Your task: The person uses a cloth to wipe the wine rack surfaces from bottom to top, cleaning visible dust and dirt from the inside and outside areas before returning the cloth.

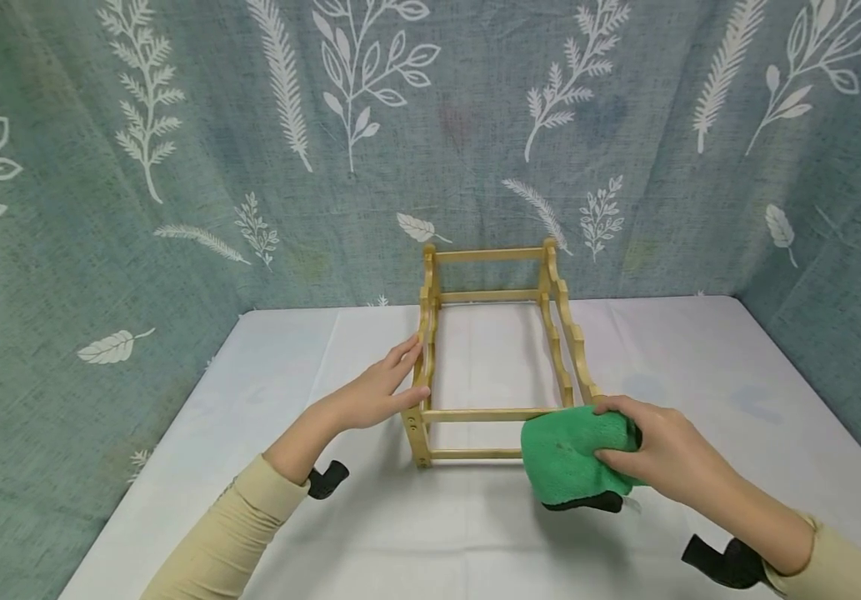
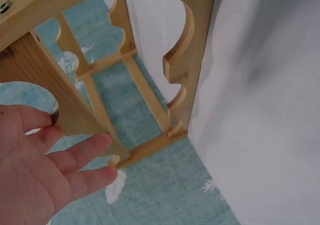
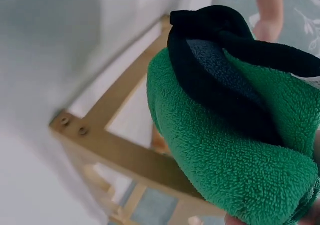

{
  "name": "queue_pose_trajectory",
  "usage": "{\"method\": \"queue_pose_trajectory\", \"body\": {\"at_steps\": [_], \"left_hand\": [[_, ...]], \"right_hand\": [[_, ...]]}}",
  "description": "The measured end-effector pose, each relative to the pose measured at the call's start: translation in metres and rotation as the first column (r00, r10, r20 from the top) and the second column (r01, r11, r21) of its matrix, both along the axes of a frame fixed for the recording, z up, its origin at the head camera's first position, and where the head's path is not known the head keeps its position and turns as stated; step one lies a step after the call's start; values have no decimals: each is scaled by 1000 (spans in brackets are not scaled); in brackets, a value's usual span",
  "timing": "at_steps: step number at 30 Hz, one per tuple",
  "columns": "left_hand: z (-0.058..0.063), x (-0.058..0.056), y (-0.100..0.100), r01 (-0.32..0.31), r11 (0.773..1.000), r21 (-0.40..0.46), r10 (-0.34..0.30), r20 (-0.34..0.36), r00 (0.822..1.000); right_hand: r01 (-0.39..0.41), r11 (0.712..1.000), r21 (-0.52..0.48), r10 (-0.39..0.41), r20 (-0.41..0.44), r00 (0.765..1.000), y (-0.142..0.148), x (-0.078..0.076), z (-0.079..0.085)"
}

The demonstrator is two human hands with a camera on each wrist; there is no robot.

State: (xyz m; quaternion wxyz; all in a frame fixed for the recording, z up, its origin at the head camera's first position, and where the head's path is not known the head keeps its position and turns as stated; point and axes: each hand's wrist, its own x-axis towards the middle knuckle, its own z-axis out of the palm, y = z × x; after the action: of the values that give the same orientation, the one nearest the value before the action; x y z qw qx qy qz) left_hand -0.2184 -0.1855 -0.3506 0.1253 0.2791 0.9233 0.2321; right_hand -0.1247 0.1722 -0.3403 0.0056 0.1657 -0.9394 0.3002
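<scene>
Head view: wooden rack (image 1: 486, 414), middle of the white table (image 1: 670, 346); left hand (image 1: 370, 396) spread against its left side; right hand (image 1: 663, 450) pinching a green cloth (image 1: 568, 454) at the near right corner. Left wrist view: fingers (image 2: 80, 154) extended at a notched panel (image 2: 50, 77), a light hold to my eye; a push could skid it. Right wrist view: black edging (image 3: 210, 102), looped, might snag the rack.

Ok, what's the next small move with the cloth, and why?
Probably slide the green terry cloth leftward along the near upper rail of the wooden rack: the right hand holds it at that rail's right end, while the left hand touches the opposite side.
</scene>
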Motion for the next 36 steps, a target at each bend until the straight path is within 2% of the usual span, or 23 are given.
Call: {"method": "queue_pose_trajectory", "body": {"at_steps": [6,10,13,16,19,23,25,29,33,36], "left_hand": [[0,0,1,-4,1000,-2,4,1,1000],[3,-1,0,1,1000,-23,-1,18,1000],[8,-2,-3,14,1000,-27,-13,56,998],[13,-4,-7,26,999,-27,-23,104,994],[15,-7,-10,46,998,-30,-42,125,991],[16,-9,-11,59,997,-48,-53,118,992],[15,-8,-11,59,997,-54,-53,114,992],[16,-6,-10,59,997,-48,-54,106,993],[15,-5,-10,53,998,-43,-48,97,994],[13,-6,-10,56,998,-42,-52,96,994]], "right_hand": [[-18,1000,5,18,27,999,-1,1,3],[-113,990,-86,114,8,993,-20,2,8],[-226,955,-192,216,-70,974,-40,0,8],[-312,911,-270,282,-145,949,-63,-4,7],[-348,876,-333,311,-160,937,-86,-8,5],[-366,856,-365,331,-158,930,-113,-13,-4],[-373,864,-339,331,-176,927,-123,-14,-12],[-361,898,-251,324,-179,929,-135,-14,-33],[-339,928,-153,330,-81,940,-139,-17,-60],[-332,938,-100,331,-24,943,-138,-22,-78]]}}
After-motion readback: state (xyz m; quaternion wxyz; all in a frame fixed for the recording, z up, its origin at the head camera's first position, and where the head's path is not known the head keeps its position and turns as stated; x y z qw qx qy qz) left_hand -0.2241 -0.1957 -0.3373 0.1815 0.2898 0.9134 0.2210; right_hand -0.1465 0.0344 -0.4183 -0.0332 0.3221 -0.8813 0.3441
